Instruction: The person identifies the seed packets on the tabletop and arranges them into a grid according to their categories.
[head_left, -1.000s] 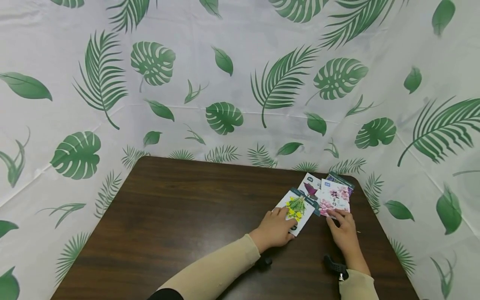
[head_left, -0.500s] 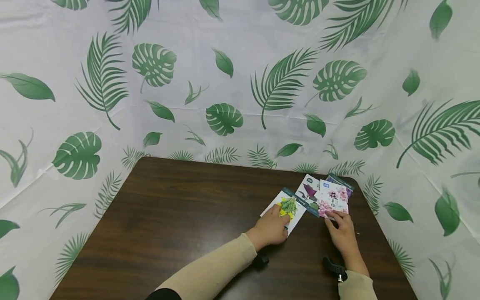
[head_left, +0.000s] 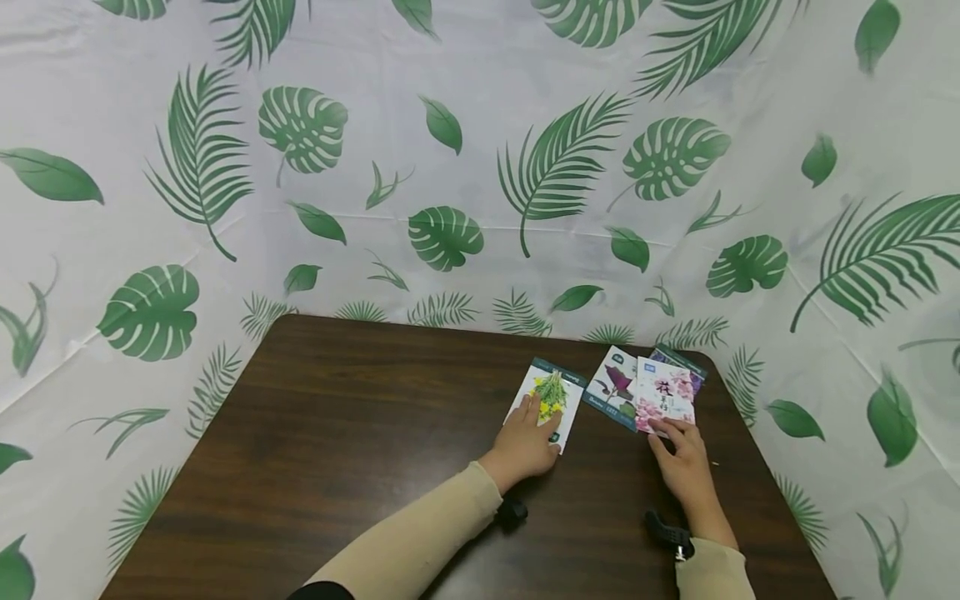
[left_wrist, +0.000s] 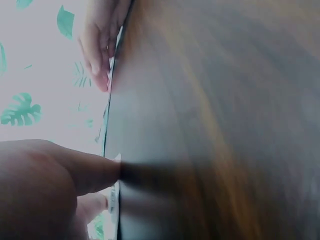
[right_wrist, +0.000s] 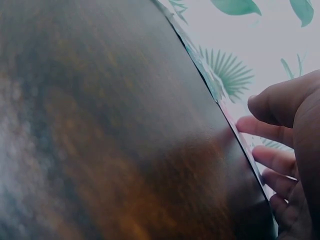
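In the head view, my left hand [head_left: 523,442] lies on a white seed packet with yellow flowers [head_left: 553,392], its fingers [head_left: 531,410] resting on the face and its thumb by the lower right corner. The left wrist view shows that thumb [left_wrist: 95,172] low over the tabletop. A packet with a dark purple flower [head_left: 617,385] lies just to the right. Partly over it is a pink blossom packet [head_left: 666,392], whose lower edge the fingertips of my right hand [head_left: 684,462] touch, fingers loosely extended. Beneath its upper right peeks a purple-and-green packet [head_left: 681,363].
The dark wooden table [head_left: 360,417] has its back edge against a white cloth with green leaf prints [head_left: 450,150]. Black wrist devices sit under the left wrist [head_left: 512,513] and by the right wrist [head_left: 666,533]. The packets lie near the back right corner.
The yellow-flower packet has slid left under my left hand, off the purple-flower packet, which now shows fully along its left side. My right hand has stayed at the pink packet.
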